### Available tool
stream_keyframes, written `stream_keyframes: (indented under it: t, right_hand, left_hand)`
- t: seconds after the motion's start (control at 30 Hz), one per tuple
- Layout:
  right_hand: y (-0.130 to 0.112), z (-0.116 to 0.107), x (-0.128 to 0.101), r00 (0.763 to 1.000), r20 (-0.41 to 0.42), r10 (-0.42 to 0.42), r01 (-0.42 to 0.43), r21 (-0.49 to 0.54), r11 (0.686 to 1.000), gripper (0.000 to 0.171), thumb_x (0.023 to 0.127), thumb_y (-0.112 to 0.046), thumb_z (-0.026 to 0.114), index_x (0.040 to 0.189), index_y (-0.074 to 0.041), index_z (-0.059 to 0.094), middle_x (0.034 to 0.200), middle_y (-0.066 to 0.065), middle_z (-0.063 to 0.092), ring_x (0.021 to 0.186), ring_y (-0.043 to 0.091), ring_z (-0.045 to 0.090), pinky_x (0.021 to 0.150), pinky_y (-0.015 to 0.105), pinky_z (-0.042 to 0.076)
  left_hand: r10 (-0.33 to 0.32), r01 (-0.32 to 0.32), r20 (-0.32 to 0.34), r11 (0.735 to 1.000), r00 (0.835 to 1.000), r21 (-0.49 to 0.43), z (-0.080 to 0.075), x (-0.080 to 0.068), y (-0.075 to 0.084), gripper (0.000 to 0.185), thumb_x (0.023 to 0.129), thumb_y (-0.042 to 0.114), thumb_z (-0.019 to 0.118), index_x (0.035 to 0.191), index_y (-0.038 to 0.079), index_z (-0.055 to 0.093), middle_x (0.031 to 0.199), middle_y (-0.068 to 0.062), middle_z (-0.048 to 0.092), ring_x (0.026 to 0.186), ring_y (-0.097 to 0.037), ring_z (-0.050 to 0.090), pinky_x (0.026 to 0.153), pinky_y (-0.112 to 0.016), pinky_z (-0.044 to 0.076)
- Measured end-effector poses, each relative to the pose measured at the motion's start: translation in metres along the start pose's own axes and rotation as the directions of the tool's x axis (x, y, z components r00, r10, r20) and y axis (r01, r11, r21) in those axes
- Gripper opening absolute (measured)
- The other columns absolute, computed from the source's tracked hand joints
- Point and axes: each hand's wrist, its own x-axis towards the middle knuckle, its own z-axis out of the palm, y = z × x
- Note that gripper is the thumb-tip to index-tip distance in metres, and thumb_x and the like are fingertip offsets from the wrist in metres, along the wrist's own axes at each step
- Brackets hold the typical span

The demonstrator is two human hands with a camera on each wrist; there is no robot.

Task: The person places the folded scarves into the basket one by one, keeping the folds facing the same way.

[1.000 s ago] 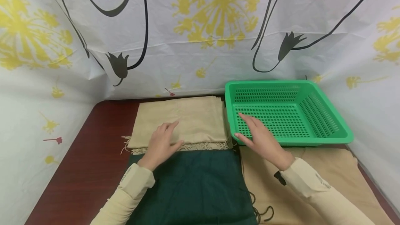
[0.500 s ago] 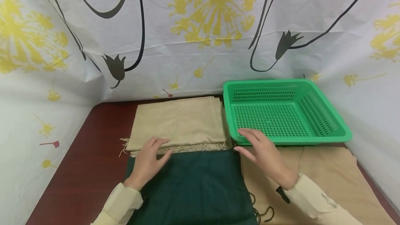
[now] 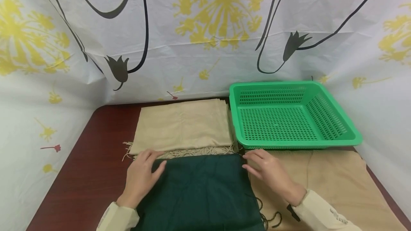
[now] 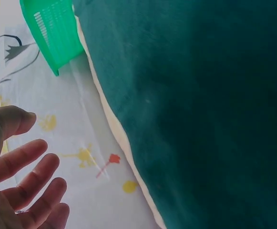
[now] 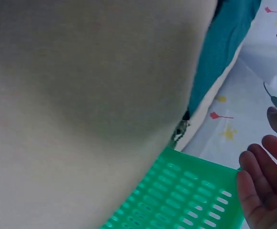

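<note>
Your left hand and right hand, fingers relaxed and empty, were by the far corners of the green cloth before you; a grasp seemed near, likely calling for a corner pinch; its far edge ran crosswise; its cut-off near end hid its long axis.

The left grip has drawn back to the far left corner of the green cloth, the right grip from the basket to its far right
</note>
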Motion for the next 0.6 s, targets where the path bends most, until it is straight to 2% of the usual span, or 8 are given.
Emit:
stream_keyframes:
  t: [0.07,0.17,0.3,0.43,0.6]
  right_hand:
    - [0.001,0.003,-0.004,0.999,0.044,0.022,-0.022,-0.009,1.0,0.026,0.066,-0.014,0.076,0.088,-0.006,0.066,0.088,0.004,0.061,0.081,0.017,0.058,0.067,0.028,0.05]
    - [0.002,0.008,-0.01,0.992,0.111,0.056,-0.055,-0.015,0.998,0.025,0.065,-0.013,0.076,0.087,-0.005,0.067,0.086,0.003,0.062,0.077,0.016,0.059,0.065,0.027,0.05]
    - [0.002,0.012,-0.017,0.983,0.164,0.083,-0.083,-0.006,0.997,0.022,0.066,-0.011,0.076,0.085,-0.005,0.066,0.081,0.002,0.063,0.07,0.014,0.06,0.06,0.026,0.05]
    - [0.001,0.015,-0.022,0.978,0.177,0.109,-0.11,-0.002,0.994,0.022,0.066,-0.009,0.076,0.085,-0.004,0.066,0.078,0.001,0.063,0.067,0.013,0.06,0.058,0.026,0.05]
    - [-0.001,0.017,-0.025,0.963,0.207,0.174,-0.173,-0.019,0.985,0.022,0.066,-0.01,0.076,0.085,-0.004,0.067,0.079,0.001,0.062,0.07,0.013,0.059,0.061,0.027,0.049]
  left_hand:
    - [-0.011,0.011,0.004,1.0,1.0,0.025,-0.001,-0.004,-0.004,0.027,0.07,0.022,0.074,0.093,0.011,0.068,0.084,-0.003,0.058,0.075,-0.022,0.055,0.053,-0.034,0.046]
    - [-0.051,0.049,0.031,0.997,0.998,0.057,-0.004,-0.011,-0.01,0.028,0.069,0.023,0.075,0.092,0.009,0.067,0.085,-0.006,0.059,0.076,-0.024,0.055,0.054,-0.036,0.046]
    - [-0.134,0.123,0.126,0.988,0.983,0.095,-0.006,-0.02,-0.017,0.03,0.07,0.026,0.074,0.093,0.008,0.067,0.089,-0.008,0.06,0.078,-0.026,0.055,0.055,-0.04,0.047]
    - [-0.218,0.189,0.239,0.972,0.946,0.138,-0.009,-0.027,-0.023,0.034,0.072,0.03,0.072,0.098,0.008,0.065,0.093,-0.01,0.059,0.078,-0.027,0.055,0.053,-0.04,0.046]
    - [-0.292,0.232,0.379,0.953,0.878,0.196,-0.016,-0.033,-0.028,0.04,0.074,0.033,0.07,0.103,0.006,0.063,0.09,-0.011,0.056,0.077,-0.027,0.052,0.051,-0.038,0.045]
